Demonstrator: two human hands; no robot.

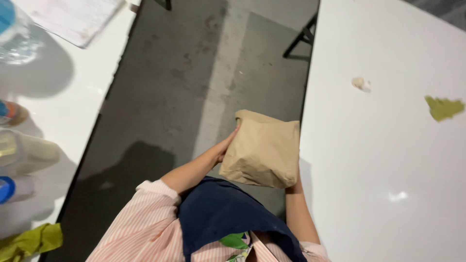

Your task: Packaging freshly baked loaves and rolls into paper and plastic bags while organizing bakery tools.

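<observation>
A brown paper bag (pixel 262 149) is held in front of the person's body, over the grey floor (pixel 184 82) in the gap between two white tables. Its top is folded shut and it looks filled out, so whatever goes in it seems to be inside already; what remains, judging from this view, is only to set it down or carry it off, since it rests on neither table.

The left hand (pixel 226 145) presses flat against the bag's left side, fingers stretched up along the paper, so it is grasping the bag by the side rather than clenched. The right hand (pixel 294 183) is almost wholly hidden behind the bag's lower right corner; it appears to support the bag from beneath, though whether its fingers are curled round the paper cannot be told.

Just to the right of the right hand begins the white table (pixel 388 160), and well beyond on it lie a small crumpled pale scrap (pixel 361 84) and a torn yellow-green scrap (pixel 444 107). Far to the left of the left hand, the other white table (pixel 73 102) carries plastic bottles (pixel 17 36), a sheet of paper (pixel 73 19) and a yellow-green cloth (pixel 29 241) at its near edge.
</observation>
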